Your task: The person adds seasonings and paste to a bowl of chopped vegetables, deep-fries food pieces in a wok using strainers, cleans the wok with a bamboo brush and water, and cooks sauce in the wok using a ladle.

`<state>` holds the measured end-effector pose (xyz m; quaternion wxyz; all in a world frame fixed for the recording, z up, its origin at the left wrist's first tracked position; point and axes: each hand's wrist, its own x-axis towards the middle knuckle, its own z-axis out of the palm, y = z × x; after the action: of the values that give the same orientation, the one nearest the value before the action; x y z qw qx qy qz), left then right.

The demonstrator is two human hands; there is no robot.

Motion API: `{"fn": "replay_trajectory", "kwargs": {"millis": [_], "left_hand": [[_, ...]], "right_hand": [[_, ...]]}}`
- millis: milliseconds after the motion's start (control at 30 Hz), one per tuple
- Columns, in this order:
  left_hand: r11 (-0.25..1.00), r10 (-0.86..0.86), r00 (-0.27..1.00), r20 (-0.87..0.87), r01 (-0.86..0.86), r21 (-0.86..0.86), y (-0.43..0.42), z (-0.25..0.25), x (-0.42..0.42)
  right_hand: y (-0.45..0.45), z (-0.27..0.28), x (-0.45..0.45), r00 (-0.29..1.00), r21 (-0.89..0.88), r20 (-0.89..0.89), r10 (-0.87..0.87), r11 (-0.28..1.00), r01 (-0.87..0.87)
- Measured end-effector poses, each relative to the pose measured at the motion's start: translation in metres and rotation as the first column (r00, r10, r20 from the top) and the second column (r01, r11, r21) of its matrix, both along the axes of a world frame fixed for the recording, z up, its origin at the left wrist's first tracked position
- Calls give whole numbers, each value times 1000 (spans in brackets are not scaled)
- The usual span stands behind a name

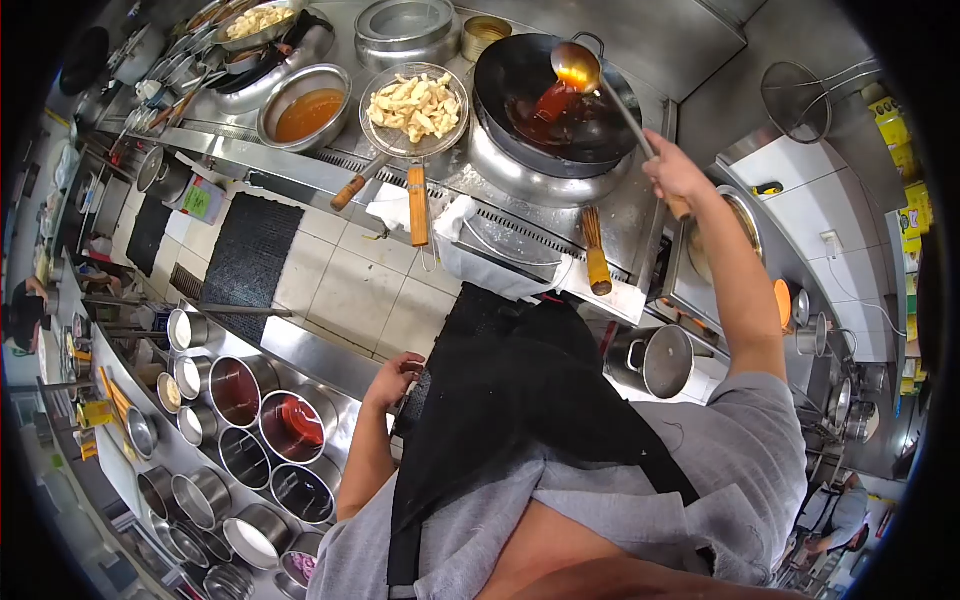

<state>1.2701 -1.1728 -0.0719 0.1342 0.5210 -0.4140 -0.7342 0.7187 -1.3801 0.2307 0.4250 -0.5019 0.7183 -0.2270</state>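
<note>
My right hand (678, 172) is closed around the long handle of a ladle (577, 66). The ladle's bowl is tilted over a black wok (515, 70), and red-orange sauce (555, 101) runs from it into the wok. Down by my side, my left hand (393, 378) hangs close to the edge of the counter with pots; its fingers are loosely curled, and I see nothing in them. Left of the wok, a wire strainer (416, 148) holds pale cooked pieces (418, 108). Beside that stands a metal bowl (345, 95) of orange-brown liquid.
A bamboo brush (597, 250) lies at the stove's front edge. Several round pots of sauce (237, 390) stand on the left counter. A pot (665, 360) sits low to my right. Another strainer (797, 100) hangs at the right wall. Black mats (250, 250) lie on the floor.
</note>
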Motion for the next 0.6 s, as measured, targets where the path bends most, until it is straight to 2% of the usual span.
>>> {"fn": "replay_trajectory", "kwargs": {"millis": [67,133,200,233,267,300,333,367,400,467,500,567,600], "left_hand": [[997,-45,999,15,46,-66,1,-4,3],[998,-55,998,-19,54,-40,-5,-4,4],[998,-60,996,-58,60,-11,-10,-1,0],[985,-168,985,29,169,-39,-17,1,-4],[959,-267,956,122,275,-60,-26,3,-6],[961,-263,957,124,272,-59,-32,3,-6],[949,-282,944,172,300,-92,-38,1,-7],[937,-295,930,219,326,-124,-43,0,-7],[942,-278,935,219,310,-126,-48,7,-7],[972,-105,984,142,132,-196,-49,28,-4],[968,-34,995,95,57,-246,-44,17,4],[962,67,992,111,-34,-272,-30,23,6],[958,130,983,131,-90,-272,-18,21,10]], "right_hand": [[11,36,17,989,-77,-149,8,997,-19],[17,47,21,994,-106,-105,-23,994,11],[24,54,29,980,-126,157,-120,982,140],[27,47,26,980,-122,154,-123,982,142],[28,29,22,901,-91,400,-166,971,219],[28,4,18,760,-41,620,-197,958,282],[21,-41,9,721,-37,656,-222,945,324],[16,-73,16,941,-123,287,-179,967,222],[15,-105,16,989,-178,-75,-131,977,116],[13,-132,13,962,-150,187,-198,962,227],[7,-134,10,971,-146,183,-157,972,185],[3,-143,4,951,-171,208,-229,949,265],[-4,-149,-4,914,-176,328,-241,935,309]]}}
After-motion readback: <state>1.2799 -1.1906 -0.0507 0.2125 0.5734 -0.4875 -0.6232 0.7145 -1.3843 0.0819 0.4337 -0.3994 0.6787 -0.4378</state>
